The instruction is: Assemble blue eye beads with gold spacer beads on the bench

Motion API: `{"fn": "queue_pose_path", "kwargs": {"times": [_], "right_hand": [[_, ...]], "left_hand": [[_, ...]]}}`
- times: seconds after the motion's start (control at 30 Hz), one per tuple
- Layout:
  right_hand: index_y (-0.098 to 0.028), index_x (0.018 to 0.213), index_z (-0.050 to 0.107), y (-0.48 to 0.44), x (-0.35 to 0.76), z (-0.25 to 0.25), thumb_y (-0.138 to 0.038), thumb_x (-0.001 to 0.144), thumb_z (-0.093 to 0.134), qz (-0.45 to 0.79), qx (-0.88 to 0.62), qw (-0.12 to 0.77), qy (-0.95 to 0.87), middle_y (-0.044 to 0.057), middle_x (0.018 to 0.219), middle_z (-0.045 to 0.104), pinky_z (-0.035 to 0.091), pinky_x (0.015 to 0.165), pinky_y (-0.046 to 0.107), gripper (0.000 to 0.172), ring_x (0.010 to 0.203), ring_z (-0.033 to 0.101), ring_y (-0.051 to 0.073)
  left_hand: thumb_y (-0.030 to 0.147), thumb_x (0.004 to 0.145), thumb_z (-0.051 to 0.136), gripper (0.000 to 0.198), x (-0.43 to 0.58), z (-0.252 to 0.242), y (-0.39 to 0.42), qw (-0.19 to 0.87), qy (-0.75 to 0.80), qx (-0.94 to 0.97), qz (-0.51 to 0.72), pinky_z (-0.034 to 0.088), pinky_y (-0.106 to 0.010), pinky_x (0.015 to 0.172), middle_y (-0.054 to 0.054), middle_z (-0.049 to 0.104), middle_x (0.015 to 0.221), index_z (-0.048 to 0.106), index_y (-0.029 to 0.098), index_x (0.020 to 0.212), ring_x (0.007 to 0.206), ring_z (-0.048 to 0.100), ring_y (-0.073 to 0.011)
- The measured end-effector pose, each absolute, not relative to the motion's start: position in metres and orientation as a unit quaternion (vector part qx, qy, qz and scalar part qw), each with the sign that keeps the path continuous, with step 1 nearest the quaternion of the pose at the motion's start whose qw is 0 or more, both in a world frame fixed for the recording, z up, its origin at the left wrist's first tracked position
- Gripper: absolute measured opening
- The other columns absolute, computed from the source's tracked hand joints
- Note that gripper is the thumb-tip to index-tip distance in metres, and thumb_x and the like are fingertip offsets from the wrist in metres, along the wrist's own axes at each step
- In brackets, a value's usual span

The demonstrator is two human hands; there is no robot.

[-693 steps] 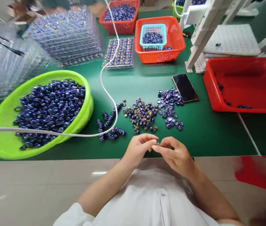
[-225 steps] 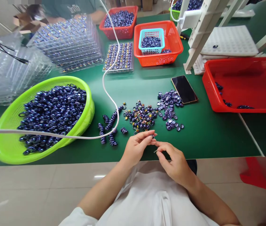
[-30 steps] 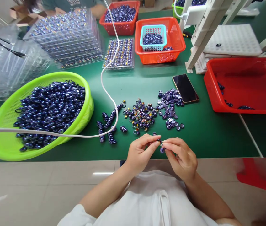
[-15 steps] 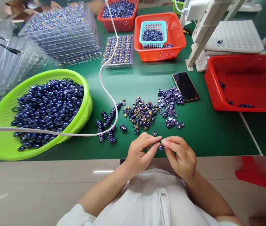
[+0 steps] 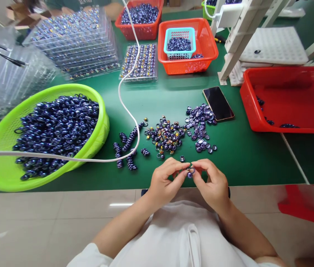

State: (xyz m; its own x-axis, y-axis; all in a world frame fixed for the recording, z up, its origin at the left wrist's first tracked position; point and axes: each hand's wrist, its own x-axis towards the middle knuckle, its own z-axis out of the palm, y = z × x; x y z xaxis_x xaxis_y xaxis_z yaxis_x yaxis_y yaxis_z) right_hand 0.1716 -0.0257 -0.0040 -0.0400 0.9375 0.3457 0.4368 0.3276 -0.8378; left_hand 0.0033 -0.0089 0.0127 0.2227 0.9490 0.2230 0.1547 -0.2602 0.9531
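Note:
My left hand (image 5: 164, 178) and my right hand (image 5: 211, 182) meet at the table's front edge, thumbs and forefingers pinched. Between their fingertips is a small dark-blue ring with a round, shiny bead (image 5: 189, 174); its loop shows on the right, by my right fingertips. A single small dark piece (image 5: 182, 158) lies just beyond my left fingers. Farther in is a pile of dark rings with gold-coloured parts (image 5: 166, 134). To its right are loose dark-blue caps (image 5: 200, 115), and to its left stacked rows of dark rings (image 5: 130, 138).
A green basket (image 5: 104, 128) full of dark rings stands left, with a white cable (image 5: 90, 160) across it. A phone (image 5: 218, 103) lies near a red bin (image 5: 287, 129). Behind are filled clear trays (image 5: 76, 48), an orange basket (image 5: 187, 66) and a white post (image 5: 233, 48). Another person's arm (image 5: 114, 10) shows at the back.
My right fingers have shifted slightly on the ring, so its loop now shows more clearly. My left hand has barely moved. At the back, more of the other person has come into view.

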Motion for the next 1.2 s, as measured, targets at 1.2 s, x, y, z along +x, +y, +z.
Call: {"fn": "queue_pose_path", "kwargs": {"times": [1.2], "right_hand": [[-0.017, 0.103, 0.072, 0.016, 0.237, -0.023, -0.022, 0.094, 0.058, 0.011, -0.587, 0.247, -0.771, 0.011, 0.094, 0.065, 0.055, 0.077, 0.04, 0.018, 0.091, 0.061, 0.027]], "left_hand": [[0.025, 0.09, 0.063, 0.019, 0.006, -0.001, -0.009, 0.516, 0.505, 0.554, 0.415, 0.049, -0.024, 0.067, -0.007, 0.073, 0.089, 0.074, 0.016, 0.103, 0.072, 0.063, -0.014]]}}
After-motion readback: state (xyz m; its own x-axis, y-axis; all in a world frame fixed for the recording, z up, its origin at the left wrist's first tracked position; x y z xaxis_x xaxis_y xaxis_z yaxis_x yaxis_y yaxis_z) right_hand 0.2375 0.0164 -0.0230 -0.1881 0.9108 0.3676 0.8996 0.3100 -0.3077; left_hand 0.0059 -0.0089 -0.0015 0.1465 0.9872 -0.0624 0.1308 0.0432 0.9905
